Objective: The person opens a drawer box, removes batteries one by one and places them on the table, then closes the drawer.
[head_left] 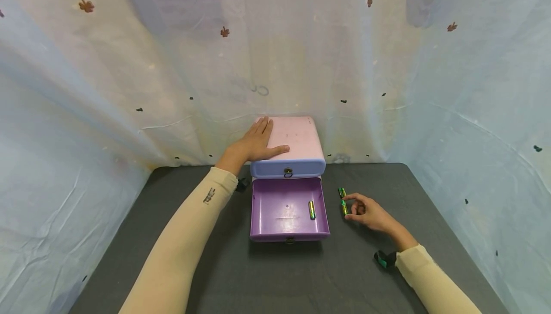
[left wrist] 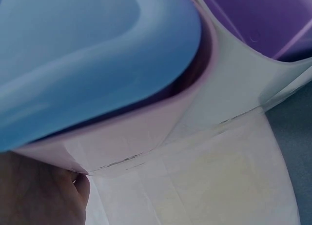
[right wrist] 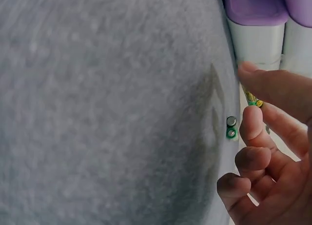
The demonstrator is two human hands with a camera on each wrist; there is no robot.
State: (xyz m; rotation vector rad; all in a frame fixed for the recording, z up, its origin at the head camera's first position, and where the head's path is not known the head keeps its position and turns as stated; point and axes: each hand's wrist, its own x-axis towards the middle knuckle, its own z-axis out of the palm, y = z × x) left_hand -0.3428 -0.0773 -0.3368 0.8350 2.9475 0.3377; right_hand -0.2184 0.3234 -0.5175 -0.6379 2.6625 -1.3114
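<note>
My left hand (head_left: 257, 144) rests on the pink top of a small drawer unit (head_left: 297, 137), fingers spread and thumb stretched across it. Below its blue upper drawer (head_left: 275, 169), a purple drawer (head_left: 269, 213) stands pulled out, with a green and gold battery (head_left: 312, 210) lying inside on the right. To the right of this drawer my right hand (head_left: 370, 213) pinches another green battery (head_left: 344, 207) between thumb and forefinger, at the table. Just behind lie more batteries (head_left: 342, 191); the right wrist view shows two battery ends (right wrist: 231, 127) close together. Only part of the left hand (left wrist: 41, 195) shows in the left wrist view.
The unit stands at the back of a dark grey table (head_left: 292, 280), close to a pale curtain (head_left: 292, 65) with small leaf prints that hangs behind and at both sides. Black straps (head_left: 384, 259) circle the wrists beside cream sleeves.
</note>
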